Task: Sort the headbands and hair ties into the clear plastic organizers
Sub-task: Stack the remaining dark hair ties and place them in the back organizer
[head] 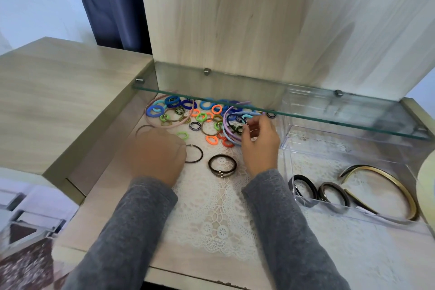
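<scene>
Hair ties (207,115), mixed colours, lay piled on the lace mat (219,207) under the glass shelf (306,113), at 12 o'clock from both hands. Right hand (259,148) reached in palm-down, fingertips pinching a dark hair tie (231,116) beside the blue and lilac headbands (227,134). Left hand (157,153) was blurred with knuckles up and fingers curled; grip can't be told. Clear organizer (353,214) sat at 3 o'clock, holding two dark ties and a gold headband (400,186).

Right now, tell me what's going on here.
A person in grey sleeves is sorting hair things. The right hand reaches into the pile of ties and headbands under the glass shelf; whether it has a grip is unclear. The left hand, blurred, hovers by a brown tie. The organizer already holds two dark ties and a gold headband.
</scene>
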### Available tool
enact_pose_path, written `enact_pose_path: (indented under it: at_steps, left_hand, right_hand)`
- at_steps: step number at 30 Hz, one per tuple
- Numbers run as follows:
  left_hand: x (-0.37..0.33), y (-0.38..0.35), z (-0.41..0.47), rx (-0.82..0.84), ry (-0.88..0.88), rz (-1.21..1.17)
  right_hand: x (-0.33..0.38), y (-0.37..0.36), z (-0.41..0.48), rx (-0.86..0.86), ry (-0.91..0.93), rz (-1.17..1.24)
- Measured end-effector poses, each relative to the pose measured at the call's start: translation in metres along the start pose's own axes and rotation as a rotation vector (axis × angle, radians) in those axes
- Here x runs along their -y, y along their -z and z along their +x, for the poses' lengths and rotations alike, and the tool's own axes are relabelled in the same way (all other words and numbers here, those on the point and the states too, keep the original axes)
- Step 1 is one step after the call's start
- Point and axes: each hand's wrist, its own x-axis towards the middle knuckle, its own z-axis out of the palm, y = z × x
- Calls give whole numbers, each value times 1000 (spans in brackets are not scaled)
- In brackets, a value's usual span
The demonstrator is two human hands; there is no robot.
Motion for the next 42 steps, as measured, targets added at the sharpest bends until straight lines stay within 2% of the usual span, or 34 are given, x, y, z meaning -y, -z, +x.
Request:
enact_pose_path:
  at_steps: [6,17,28,36,42]
  left_hand:
    - [0,-2,-2,-37,-57,37]
    - [0,2,-8,-199,-238,-116]
    - [5,-4,-6,-231,-486,-321]
    - [1,-5,-9,-215,-554,-390]
    - [-8,3,-16,-182,-608,-439]
  right_hand:
    - [0,12,-19,54,183,52]
    - [-5,36,-46,226,493,54]
    - [-7,34,-56,344,561,-38]
    - [-7,32,-59,327,606,-113]
    - [-6,34,-60,333,572,-115]
